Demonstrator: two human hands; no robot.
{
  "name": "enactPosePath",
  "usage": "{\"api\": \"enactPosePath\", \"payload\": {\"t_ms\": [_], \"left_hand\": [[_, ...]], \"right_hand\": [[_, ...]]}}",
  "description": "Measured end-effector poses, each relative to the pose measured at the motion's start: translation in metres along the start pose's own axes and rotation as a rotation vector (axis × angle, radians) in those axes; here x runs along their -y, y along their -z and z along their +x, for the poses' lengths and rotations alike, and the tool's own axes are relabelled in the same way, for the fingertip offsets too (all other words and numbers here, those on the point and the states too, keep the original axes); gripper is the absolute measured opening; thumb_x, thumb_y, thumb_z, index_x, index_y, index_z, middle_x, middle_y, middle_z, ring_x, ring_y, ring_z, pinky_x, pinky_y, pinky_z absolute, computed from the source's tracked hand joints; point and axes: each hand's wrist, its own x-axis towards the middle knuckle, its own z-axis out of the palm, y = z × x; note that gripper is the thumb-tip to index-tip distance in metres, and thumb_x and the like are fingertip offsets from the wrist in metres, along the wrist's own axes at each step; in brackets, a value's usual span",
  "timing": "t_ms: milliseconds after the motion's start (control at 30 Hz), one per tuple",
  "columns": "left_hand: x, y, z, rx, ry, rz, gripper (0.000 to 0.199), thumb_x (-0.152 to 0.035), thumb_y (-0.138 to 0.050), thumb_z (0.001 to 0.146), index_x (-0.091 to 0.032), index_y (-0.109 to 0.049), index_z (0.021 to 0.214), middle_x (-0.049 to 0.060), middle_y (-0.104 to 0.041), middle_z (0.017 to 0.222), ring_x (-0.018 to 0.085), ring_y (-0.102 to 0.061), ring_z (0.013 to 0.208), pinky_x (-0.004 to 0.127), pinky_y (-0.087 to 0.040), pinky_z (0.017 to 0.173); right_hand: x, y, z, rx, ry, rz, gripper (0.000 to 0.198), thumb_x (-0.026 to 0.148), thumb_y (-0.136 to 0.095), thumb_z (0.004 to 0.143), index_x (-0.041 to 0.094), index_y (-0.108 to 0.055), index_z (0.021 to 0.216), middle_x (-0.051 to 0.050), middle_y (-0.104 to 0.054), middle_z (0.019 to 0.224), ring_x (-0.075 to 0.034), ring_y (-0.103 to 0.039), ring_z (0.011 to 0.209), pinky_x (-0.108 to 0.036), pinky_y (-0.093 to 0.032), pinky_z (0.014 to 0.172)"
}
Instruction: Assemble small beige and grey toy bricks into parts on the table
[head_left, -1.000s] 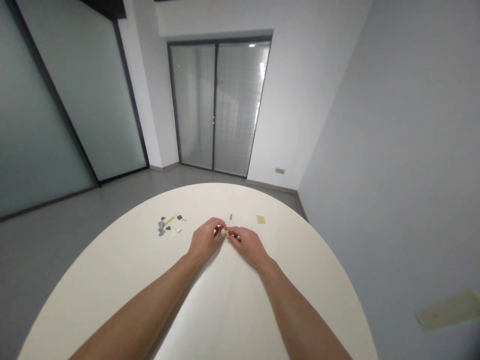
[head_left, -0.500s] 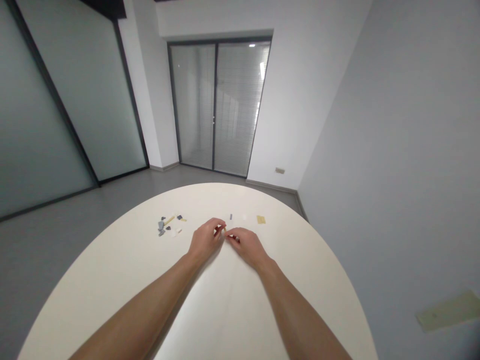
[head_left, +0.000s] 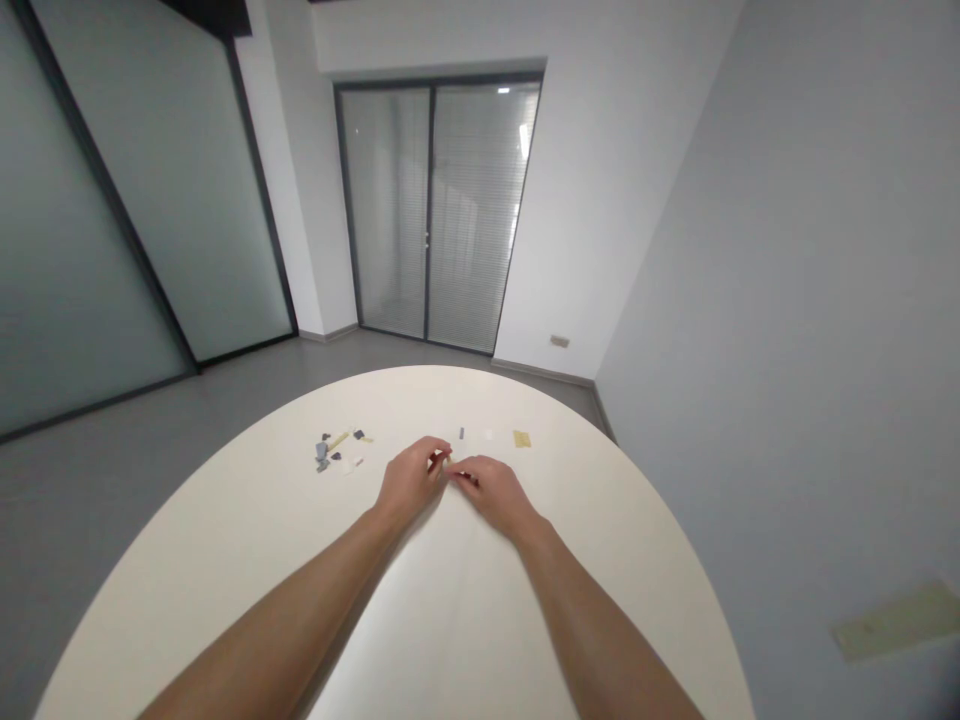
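My left hand (head_left: 411, 482) and my right hand (head_left: 496, 492) meet over the middle of the table, fingertips almost touching. Between them shows a sliver of a small tan piece (head_left: 449, 460), mostly hidden by the fingers; both hands are closed in a pinch on it. Just beyond the fingertips lies a small dark grey strip (head_left: 462, 433). A little white piece (head_left: 489, 435) is to its right, hard to see against the tabletop. Farther right rests a flat yellow square plate (head_left: 522, 439).
On the left of the round white table (head_left: 570, 600) lie several small loose parts: grey pieces (head_left: 322, 452), a long yellow strip (head_left: 339, 441), a dark piece (head_left: 358, 434) and a pale piece (head_left: 358, 461). A glass door (head_left: 480, 220) stands beyond the table.
The tan piece between my fingertips shows less than before, and the right fingertips have shifted slightly left. The parts on the table have not moved.
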Motion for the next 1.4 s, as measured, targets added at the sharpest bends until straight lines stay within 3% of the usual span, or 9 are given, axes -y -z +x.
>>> {"api": "enactPosePath", "payload": {"t_ms": [567, 1167, 1400], "left_hand": [[-0.0004, 0.0009, -0.0009, -0.013, -0.005, 0.011, 0.022, -0.024, -0.049, 0.091, -0.025, -0.066, 0.103, 0.001, -0.073, 0.105, 0.017, -0.067, 0.088, 0.028, -0.049, 0.079], [0.0035, -0.0013, -0.0001, -0.041, -0.027, 0.005, 0.017, -0.021, -0.051, 0.090, -0.025, -0.064, 0.100, 0.000, -0.069, 0.102, 0.014, -0.064, 0.082, 0.026, -0.049, 0.076], [0.0015, -0.0008, -0.0009, -0.028, -0.018, 0.007, 0.015, -0.023, -0.052, 0.090, -0.024, -0.064, 0.099, 0.000, -0.069, 0.100, 0.014, -0.065, 0.081, 0.026, -0.047, 0.073]], "right_hand": [[0.0028, 0.0000, -0.0011, -0.022, 0.012, 0.040, 0.027, 0.018, -0.052, 0.095, 0.028, -0.071, 0.110, 0.000, -0.073, 0.112, -0.016, -0.065, 0.105, -0.030, -0.046, 0.096], [-0.0004, 0.0012, 0.0015, -0.116, -0.129, -0.054, 0.019, 0.021, -0.053, 0.094, 0.028, -0.066, 0.106, 0.000, -0.073, 0.096, -0.016, -0.066, 0.085, -0.026, -0.046, 0.077], [-0.0022, -0.0011, 0.0015, -0.183, -0.164, -0.089, 0.018, 0.022, -0.053, 0.094, 0.028, -0.067, 0.104, 0.000, -0.073, 0.096, -0.016, -0.066, 0.085, -0.026, -0.046, 0.077]]}}
